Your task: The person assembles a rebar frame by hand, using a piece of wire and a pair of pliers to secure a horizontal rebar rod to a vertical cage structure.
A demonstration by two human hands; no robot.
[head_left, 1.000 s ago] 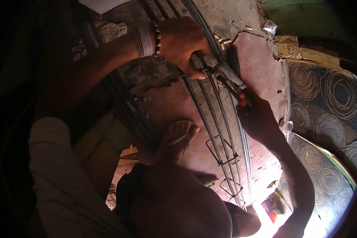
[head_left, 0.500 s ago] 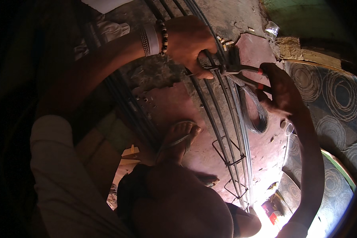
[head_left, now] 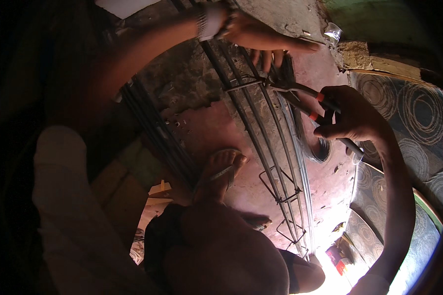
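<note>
My right hand (head_left: 355,114) grips a pair of pincers (head_left: 305,90) with dark handles and red bands. Their jaws are at a bar of a long steel rebar frame, beside a square wire stirrup (head_left: 242,85) that crosses the bars. Above the jaws, my left hand (head_left: 261,35) is open, with its thumb stretched to the right and other fingers pointing down. Nothing shows in it, though it is slightly blurred. A coil of thin tie wire (head_left: 322,152) lies right of the frame, partly hidden. Farther down, another stirrup (head_left: 288,197) surrounds the bars.
More dark bars (head_left: 157,132) lie to the left. My sandaled foot (head_left: 222,169) rests on the worn pink floor (head_left: 202,123). A patterned dark cushion (head_left: 418,113) and a wooden edge (head_left: 396,71) border the right side. A clear plastic cup (head_left: 333,32) lies at the upper right.
My left hand has come off the bars and stirrup, rising with its fingers spread. The pincers have shifted slightly left and down; my right hand has loosened around the handles.
</note>
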